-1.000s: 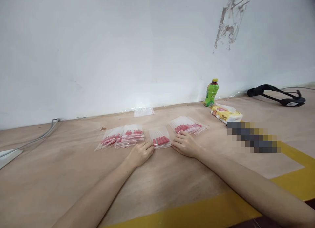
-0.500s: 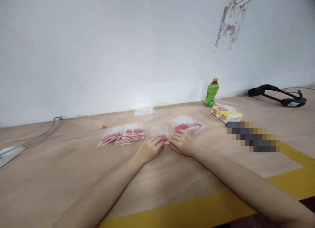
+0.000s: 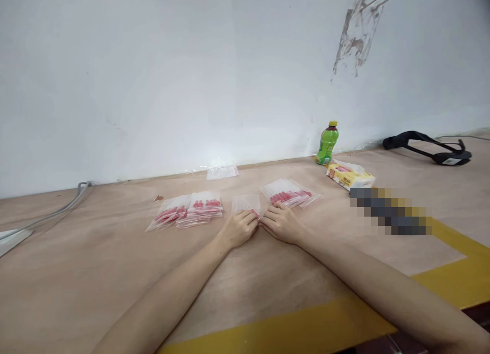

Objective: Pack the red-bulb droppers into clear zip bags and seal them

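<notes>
A clear plastic bag [image 3: 245, 203] with red-ended items lies flat at the middle of the table. My left hand [image 3: 241, 228] rests over its lower edge, fingers closed on it and hiding part of the red ends. Close beside it, my right hand [image 3: 282, 223] has its fingers bent together at the bag's lower right corner; what they pinch is too small to tell. Filled bags are piled to the left [image 3: 204, 207], next to a fanned group of bags [image 3: 168, 212]. Another fanned group [image 3: 289, 192] lies just beyond my right hand.
An empty-looking clear bag [image 3: 222, 172] lies near the wall. To the right are a green bottle [image 3: 327, 144], a yellow tissue pack [image 3: 350, 175], a blurred dark object [image 3: 390, 211] and a black headset-like device [image 3: 429, 149]. A grey cable [image 3: 69, 206] runs at left.
My left hand has moved slightly right along the bag's lower edge, closer to my right hand, and covers more of the red ends. The whole view has shifted a little.
</notes>
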Motion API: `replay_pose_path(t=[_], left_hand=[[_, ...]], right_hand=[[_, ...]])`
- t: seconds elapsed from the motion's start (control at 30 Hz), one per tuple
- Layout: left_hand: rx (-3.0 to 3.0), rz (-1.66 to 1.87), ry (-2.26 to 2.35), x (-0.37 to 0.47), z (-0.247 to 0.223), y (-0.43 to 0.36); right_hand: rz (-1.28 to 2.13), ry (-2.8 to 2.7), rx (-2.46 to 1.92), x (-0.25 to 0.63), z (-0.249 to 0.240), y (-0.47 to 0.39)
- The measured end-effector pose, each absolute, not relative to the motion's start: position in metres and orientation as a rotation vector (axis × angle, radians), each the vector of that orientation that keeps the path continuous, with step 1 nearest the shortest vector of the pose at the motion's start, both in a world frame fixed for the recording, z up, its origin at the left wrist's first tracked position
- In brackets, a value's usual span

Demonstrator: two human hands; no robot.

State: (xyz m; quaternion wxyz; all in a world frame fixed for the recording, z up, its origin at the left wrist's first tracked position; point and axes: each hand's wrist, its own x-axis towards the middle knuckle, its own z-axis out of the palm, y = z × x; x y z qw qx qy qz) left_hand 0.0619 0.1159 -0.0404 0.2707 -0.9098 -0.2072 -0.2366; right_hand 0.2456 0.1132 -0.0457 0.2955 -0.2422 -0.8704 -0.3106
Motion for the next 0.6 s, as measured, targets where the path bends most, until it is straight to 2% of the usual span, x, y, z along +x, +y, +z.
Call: replay_pose_path(t=[0.3,0.6], left_hand=[[-2.457,-0.6,-0.555,0.058,-0.035,0.114],[-2.412,-0.574,-0.668,0.011,-0.032,0.108]], right_hand=[[-0.799,-2.343,-0.679,0.248,-0.045,0.112],[-0.768,-2.329,-0.725,0.251,-0.043,0.11]])
